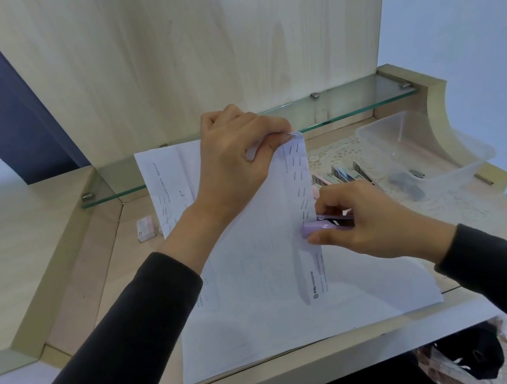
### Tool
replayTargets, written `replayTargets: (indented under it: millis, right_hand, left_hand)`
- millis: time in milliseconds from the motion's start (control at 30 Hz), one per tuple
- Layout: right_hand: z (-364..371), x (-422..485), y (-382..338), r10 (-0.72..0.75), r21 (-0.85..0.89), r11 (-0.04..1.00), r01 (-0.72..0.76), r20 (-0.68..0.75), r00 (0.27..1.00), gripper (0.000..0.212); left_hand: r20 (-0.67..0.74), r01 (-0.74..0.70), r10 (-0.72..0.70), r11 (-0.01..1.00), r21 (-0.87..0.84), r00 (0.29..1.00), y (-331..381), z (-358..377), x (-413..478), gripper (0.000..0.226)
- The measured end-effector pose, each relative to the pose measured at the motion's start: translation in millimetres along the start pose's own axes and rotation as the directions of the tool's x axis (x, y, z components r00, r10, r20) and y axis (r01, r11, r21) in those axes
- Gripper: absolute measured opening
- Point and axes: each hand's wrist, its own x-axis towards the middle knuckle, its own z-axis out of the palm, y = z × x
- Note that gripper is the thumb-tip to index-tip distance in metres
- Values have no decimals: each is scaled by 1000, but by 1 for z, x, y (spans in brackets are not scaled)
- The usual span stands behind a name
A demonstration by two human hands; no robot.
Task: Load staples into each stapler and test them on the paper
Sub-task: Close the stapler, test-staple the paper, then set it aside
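My left hand [233,158] pinches the far corner of a folded white paper [274,271] and lifts its edge off the desk. A row of staples runs down the folded strip. My right hand [360,224] grips a small lilac stapler [320,225] whose jaws sit over the strip's right edge, just below the last staple. Several more staplers [346,175] lie in a row behind my right hand, partly hidden by it. A small staple box [145,228] lies at the left of the desk.
A clear plastic tub [420,145] with dark items inside stands at the back right on a lace mat. A glass shelf [332,109] runs along the back above the desk. A second sheet [170,178] lies behind my left hand.
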Motion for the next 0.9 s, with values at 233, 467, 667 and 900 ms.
replayTargets:
  millis: [233,467,667,900]
  right_hand:
    - [1,3,3,-54,1,999,54,-14,998,44]
    - [-1,0,1,-37,-42,998,36,-45,998,41]
    - [0,-2,3,-67,-76,995,62,-58,996,42]
    - [2,-7,5,-9,61,998,8,13,1000,44]
  left_hand:
    - [-3,-5,5,1000,5,1000,2,-1,1,12]
    - [-17,-10,10,1000,4,1000,3,-1,1,12]
    - [-24,-25,25,1000,-3,999,3,-1,1,10]
    - [15,-35,34,998,57,999,-7,0,-3,11]
